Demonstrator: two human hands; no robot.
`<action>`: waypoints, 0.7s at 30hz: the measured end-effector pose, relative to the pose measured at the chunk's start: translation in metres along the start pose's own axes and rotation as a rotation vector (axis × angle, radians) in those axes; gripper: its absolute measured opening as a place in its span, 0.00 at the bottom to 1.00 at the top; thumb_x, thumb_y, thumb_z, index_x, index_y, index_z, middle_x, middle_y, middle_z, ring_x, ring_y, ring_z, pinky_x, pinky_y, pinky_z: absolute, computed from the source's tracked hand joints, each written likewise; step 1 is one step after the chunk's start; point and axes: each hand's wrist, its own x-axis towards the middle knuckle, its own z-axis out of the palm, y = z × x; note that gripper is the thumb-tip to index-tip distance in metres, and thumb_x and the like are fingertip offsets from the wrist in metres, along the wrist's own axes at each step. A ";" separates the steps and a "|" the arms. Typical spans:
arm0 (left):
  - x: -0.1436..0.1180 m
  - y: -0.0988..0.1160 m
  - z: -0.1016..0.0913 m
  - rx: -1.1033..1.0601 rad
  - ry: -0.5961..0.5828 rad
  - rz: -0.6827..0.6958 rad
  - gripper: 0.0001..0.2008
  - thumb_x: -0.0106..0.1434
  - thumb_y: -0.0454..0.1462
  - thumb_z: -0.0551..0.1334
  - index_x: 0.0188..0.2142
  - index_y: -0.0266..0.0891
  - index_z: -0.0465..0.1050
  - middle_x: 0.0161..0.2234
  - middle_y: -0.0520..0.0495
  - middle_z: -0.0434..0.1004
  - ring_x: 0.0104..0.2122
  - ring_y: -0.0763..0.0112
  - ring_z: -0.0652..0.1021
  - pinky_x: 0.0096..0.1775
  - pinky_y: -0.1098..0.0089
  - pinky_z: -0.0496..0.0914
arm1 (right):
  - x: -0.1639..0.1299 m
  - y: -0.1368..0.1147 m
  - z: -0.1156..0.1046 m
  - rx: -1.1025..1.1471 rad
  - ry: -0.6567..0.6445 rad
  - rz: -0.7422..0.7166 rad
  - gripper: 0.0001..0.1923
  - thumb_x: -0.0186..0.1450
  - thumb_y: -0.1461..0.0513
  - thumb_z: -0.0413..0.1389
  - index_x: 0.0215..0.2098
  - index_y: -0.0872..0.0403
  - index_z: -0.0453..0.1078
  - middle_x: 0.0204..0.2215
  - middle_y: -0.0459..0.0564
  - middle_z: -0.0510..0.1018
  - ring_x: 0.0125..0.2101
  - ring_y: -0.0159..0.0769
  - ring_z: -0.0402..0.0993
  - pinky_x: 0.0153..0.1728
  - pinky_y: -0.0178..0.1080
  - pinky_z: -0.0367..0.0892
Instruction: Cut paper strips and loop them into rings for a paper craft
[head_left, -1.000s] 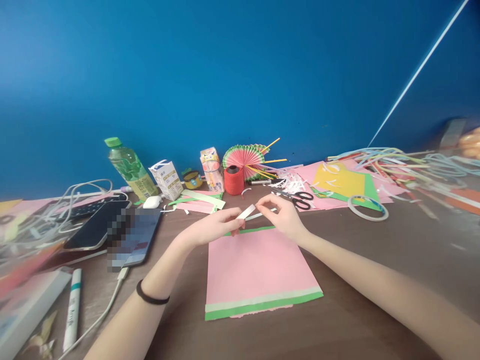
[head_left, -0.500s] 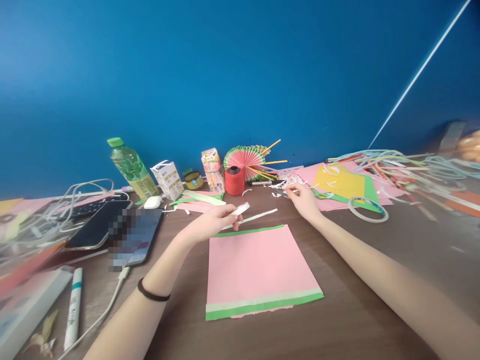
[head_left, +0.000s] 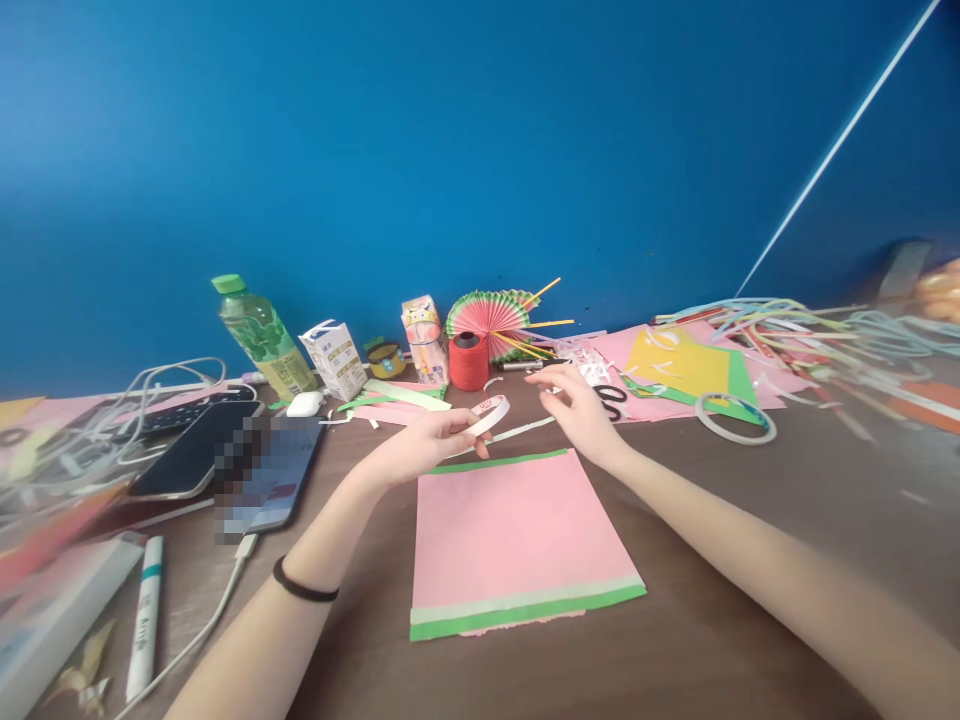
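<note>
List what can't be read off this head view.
- Phone screen: pixelated, content unreadable.
- Black scissors: blades hidden behind right hand.
- Small white tape roll in left hand: partly covered by fingers.
- Far right objects: blurred, cut by frame edge.

Bare table (head_left: 712,560) right; phones (head_left: 225,460) crowd left.

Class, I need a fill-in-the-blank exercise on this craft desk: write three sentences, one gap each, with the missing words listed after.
1. The left hand holds a small roll of ____ by its fingers.
2. The pink sheet in front of the hands has ____ strips along its near and far edges.
3. The right hand hovers just in front of the black-handled ____ on the desk.

Missing words: tape; green; scissors
</note>
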 end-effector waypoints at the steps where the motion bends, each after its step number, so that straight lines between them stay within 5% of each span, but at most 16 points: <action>1: 0.000 0.000 0.000 0.003 -0.001 0.007 0.17 0.58 0.47 0.50 0.34 0.39 0.71 0.37 0.49 0.73 0.38 0.66 0.71 0.41 0.70 0.62 | -0.004 -0.009 0.003 0.008 -0.023 -0.042 0.15 0.56 0.68 0.46 0.39 0.52 0.68 0.39 0.51 0.66 0.41 0.36 0.65 0.39 0.39 0.65; 12: 0.005 -0.001 0.008 -0.071 0.056 0.040 0.13 0.59 0.43 0.51 0.32 0.37 0.70 0.32 0.49 0.74 0.36 0.67 0.72 0.40 0.69 0.63 | -0.026 -0.038 0.012 -0.005 -0.232 -0.147 0.25 0.59 0.69 0.44 0.54 0.48 0.59 0.52 0.49 0.63 0.52 0.38 0.59 0.53 0.43 0.57; 21: 0.008 -0.004 0.013 -0.113 0.090 0.002 0.16 0.59 0.44 0.51 0.40 0.37 0.66 0.29 0.48 0.73 0.27 0.72 0.71 0.32 0.71 0.65 | -0.019 -0.038 0.013 0.415 -0.194 0.125 0.09 0.58 0.64 0.51 0.38 0.52 0.66 0.43 0.49 0.73 0.45 0.36 0.69 0.46 0.42 0.65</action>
